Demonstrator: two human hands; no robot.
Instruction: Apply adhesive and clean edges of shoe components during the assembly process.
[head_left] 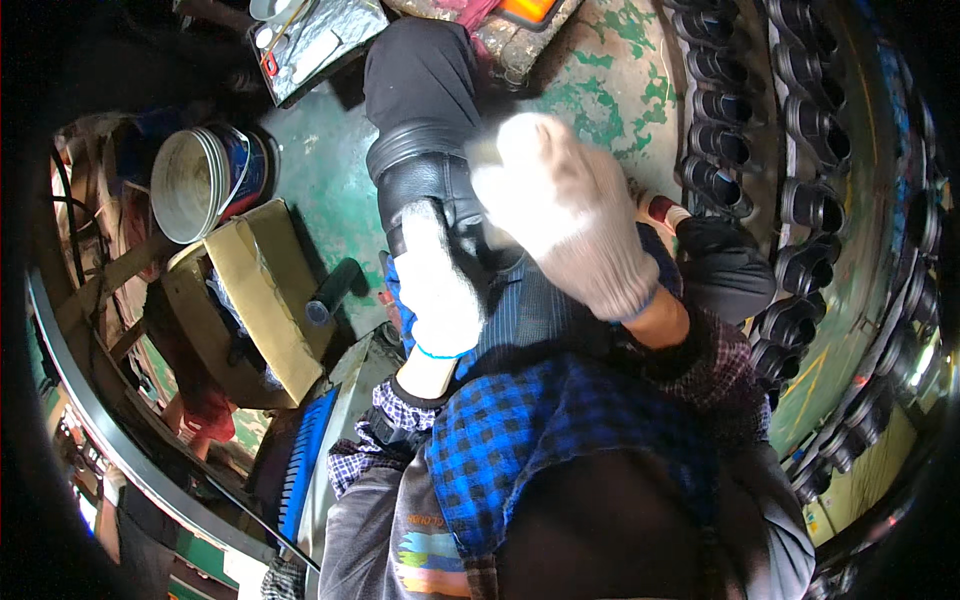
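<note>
A black leather piece, glossy and seamed, lies across my lap below the dark cloth over my knee; its full shape is hidden. My left hand, in a white knit glove, grips its near part, with some fingers out of sight. Just to the right and above it, my right hand, gloved the same way, is closed and smeared by motion. A pale, blurred thing shows at its left edge, too unclear to name. A blue checked apron covers my lap.
Black shoes stand in long rows on racks at the right. At the left are a white bucket, an open cardboard box and a dark tube. A metallic tray with small items sits at the far side.
</note>
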